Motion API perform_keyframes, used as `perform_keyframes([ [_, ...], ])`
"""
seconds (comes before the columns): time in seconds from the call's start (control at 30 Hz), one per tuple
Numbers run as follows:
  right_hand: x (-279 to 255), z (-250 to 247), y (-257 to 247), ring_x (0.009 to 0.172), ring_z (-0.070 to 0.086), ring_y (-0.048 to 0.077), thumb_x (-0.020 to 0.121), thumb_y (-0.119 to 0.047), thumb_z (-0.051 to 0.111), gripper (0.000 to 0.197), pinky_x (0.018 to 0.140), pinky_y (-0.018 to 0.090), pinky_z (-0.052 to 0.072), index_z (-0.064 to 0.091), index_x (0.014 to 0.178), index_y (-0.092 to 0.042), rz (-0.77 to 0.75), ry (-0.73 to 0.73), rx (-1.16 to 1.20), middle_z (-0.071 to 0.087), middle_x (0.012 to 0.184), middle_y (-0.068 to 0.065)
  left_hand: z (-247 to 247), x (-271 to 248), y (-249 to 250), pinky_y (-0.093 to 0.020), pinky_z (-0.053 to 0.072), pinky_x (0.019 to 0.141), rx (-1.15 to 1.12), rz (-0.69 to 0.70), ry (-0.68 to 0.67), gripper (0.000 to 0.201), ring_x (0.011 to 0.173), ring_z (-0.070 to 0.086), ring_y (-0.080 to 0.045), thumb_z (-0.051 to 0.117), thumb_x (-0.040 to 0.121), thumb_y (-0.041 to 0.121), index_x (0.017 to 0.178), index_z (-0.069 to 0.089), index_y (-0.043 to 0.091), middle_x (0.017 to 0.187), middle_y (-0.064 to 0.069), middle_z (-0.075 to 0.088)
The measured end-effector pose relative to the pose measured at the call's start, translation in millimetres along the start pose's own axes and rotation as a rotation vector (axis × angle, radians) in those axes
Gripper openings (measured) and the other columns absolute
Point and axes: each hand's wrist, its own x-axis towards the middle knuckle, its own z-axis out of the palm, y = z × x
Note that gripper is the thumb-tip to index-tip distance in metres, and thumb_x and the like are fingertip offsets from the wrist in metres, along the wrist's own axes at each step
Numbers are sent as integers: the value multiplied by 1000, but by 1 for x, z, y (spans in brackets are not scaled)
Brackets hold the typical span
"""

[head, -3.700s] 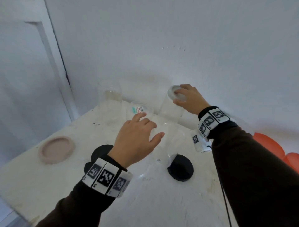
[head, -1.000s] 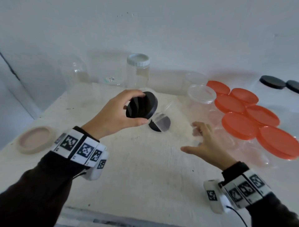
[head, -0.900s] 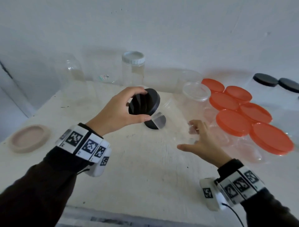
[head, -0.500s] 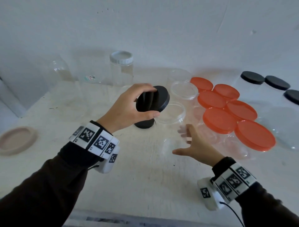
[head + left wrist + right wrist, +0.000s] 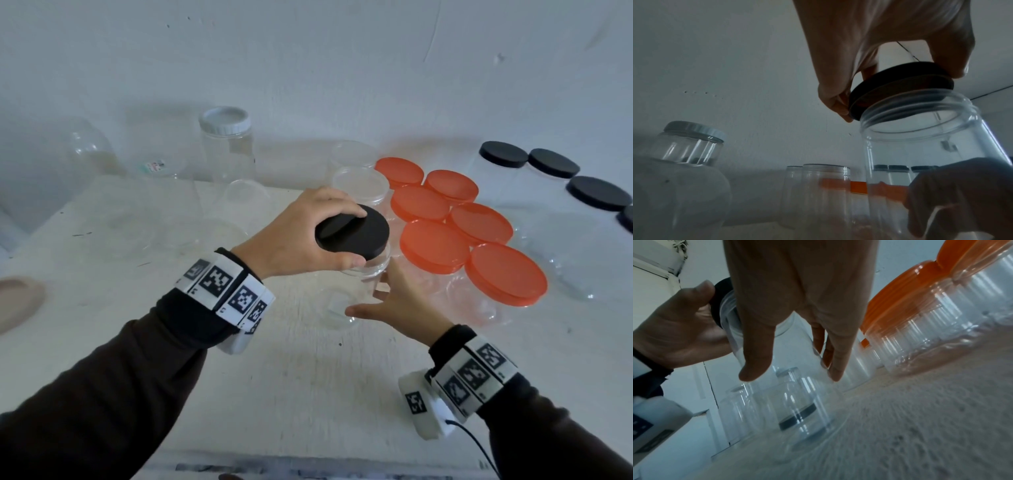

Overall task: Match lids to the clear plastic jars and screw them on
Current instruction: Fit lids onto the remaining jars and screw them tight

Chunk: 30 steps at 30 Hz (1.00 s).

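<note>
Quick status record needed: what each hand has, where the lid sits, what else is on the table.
left hand: grips black lid by its rim
right hand: holds clear jar by its side
lid state: tilted over the jar mouth, not seated
capped nearby: orange-lidded jars, black-lidded jars, white-lidded jar
table: also a beige lid at the left edge

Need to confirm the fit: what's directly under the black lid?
The clear jar's open threaded mouth, empty inside; the black lid hangs tilted above it, unseated. The left hand covers its far rim.
</note>
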Motion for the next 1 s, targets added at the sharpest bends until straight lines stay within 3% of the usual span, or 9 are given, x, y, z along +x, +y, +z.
perform_keyframes([
  [0.4,2,-5,-4,114,45,11,64,-24,85,81,88,23,46,28,122,-33,-23,-73,-63,38,131,-3,13,2,2,-18,32,101,39,-13,-70,71,123,34,-5,63,62,60,124,53,28,133,10,44],
  [0.5,1,-20,-16,115,44,11,61,-31,84,91,98,29,44,27,132,-24,-9,-148,-148,37,130,-4,15,-3,1,-18,33,104,-53,-48,-53,92,126,36,-5,78,57,54,135,39,23,135,8,41],
  [0.6,-1,-50,-47,117,44,6,53,-46,77,88,97,22,41,31,126,-28,-62,-147,-177,40,129,-8,21,-12,-5,-22,28,111,-216,-194,-49,112,132,32,-3,83,54,39,144,20,19,146,4,31],
  [0.7,1,-73,-87,120,43,0,53,-52,73,88,100,25,41,34,130,-32,-163,-189,-318,39,134,-12,33,-20,-15,-34,26,115,-378,-287,-45,120,136,30,-6,87,54,38,145,9,28,148,5,28],
  [0.87,17,-69,-128,120,36,1,67,-44,76,88,99,21,33,27,141,-37,-286,-397,-752,32,138,-19,48,-20,-15,-39,34,109,-455,-325,45,110,126,41,-3,82,51,43,141,22,24,134,10,44],
  [1.0,25,-57,-138,110,39,7,74,-39,73,84,91,23,40,23,142,-40,-294,-484,-935,35,133,-12,51,-18,-17,-39,40,105,-440,-356,69,102,120,47,-3,82,51,50,136,32,23,128,12,51],
])
